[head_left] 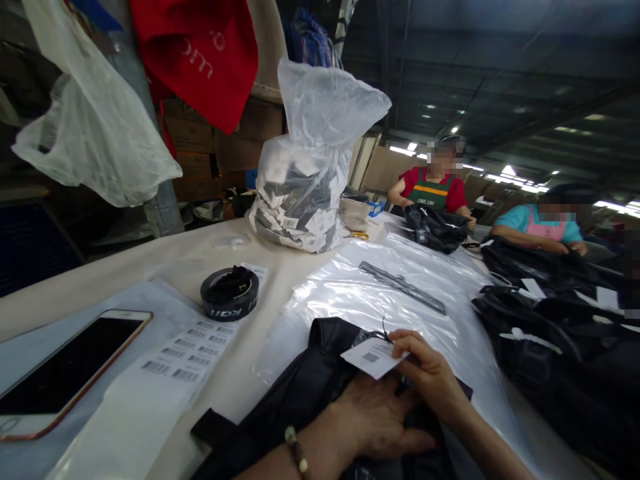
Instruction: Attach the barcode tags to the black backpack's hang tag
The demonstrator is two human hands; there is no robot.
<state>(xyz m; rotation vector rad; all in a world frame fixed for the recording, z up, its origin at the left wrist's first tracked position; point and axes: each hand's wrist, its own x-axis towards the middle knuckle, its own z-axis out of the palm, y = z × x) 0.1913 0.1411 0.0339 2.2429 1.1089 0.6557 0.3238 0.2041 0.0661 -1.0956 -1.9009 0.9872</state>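
A black bag of smooth, leather-like material lies in front of me, with a strap loop at its top. My left hand, wearing a beaded bracelet, rests palm down on the bag with thumb and fingers apart; some fingertips are hidden behind the other hand. Above it, my right hand pinches the edge of a white hang tag between thumb and fingers. A square printed code shows on the tag, and a thin dark cord loops at its top.
Clear plastic bags lie flat under the black bag. To the left are a barcode label sheet, a tape roll and a phone. A sack of tags stands behind. More black bags and two co-workers are at right.
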